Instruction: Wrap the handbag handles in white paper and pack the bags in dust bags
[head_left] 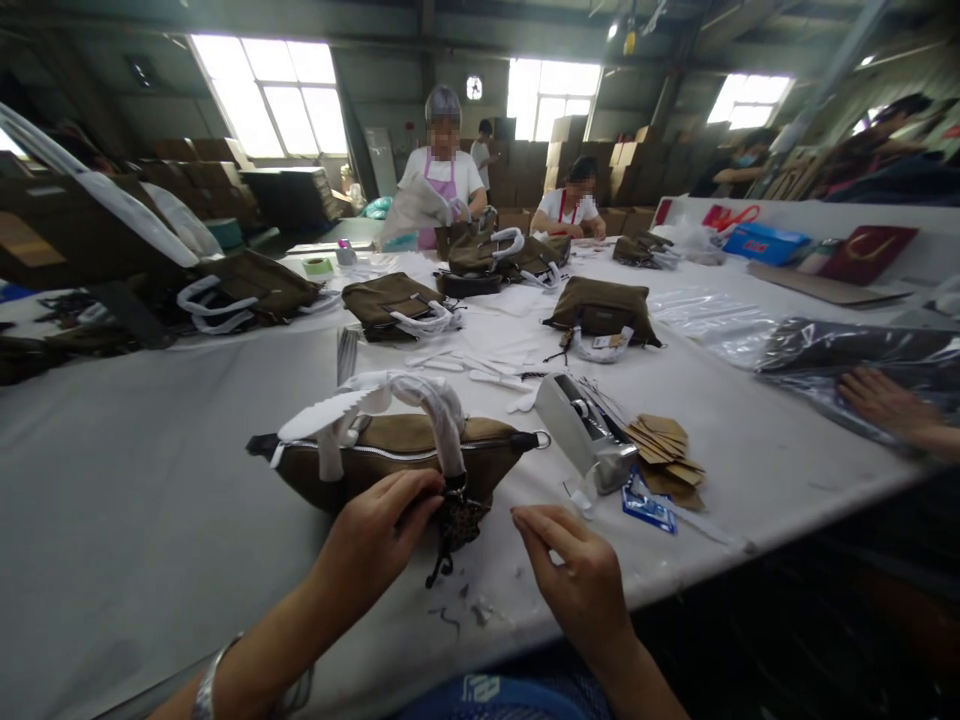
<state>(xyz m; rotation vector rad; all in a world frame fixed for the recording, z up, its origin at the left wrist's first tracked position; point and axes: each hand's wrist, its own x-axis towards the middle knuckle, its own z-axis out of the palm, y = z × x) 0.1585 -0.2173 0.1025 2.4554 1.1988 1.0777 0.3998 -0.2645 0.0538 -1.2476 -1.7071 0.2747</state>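
An olive-brown handbag (390, 455) with a silver zip rests on the table in front of me, its handles wrapped in white padding (441, 405). A dark patterned charm (461, 515) with a black cord hangs at the near handle's base. My left hand (382, 525) is closed in a pinch at that handle base, beside the charm's top; what lies between its fingertips is hidden. Right of the charm and apart from the bag, my right hand (577, 570) is held with thumb and fingertips together. Anything in that pinch is too small to make out.
A grey tape dispenser (585, 430), brown paper tags (667, 450) and a blue packet (649, 505) lie to the right. Another person's hand (889, 400) presses a plastic-wrapped item (847, 350). More handbags (600, 305) lie farther back, near people at work.
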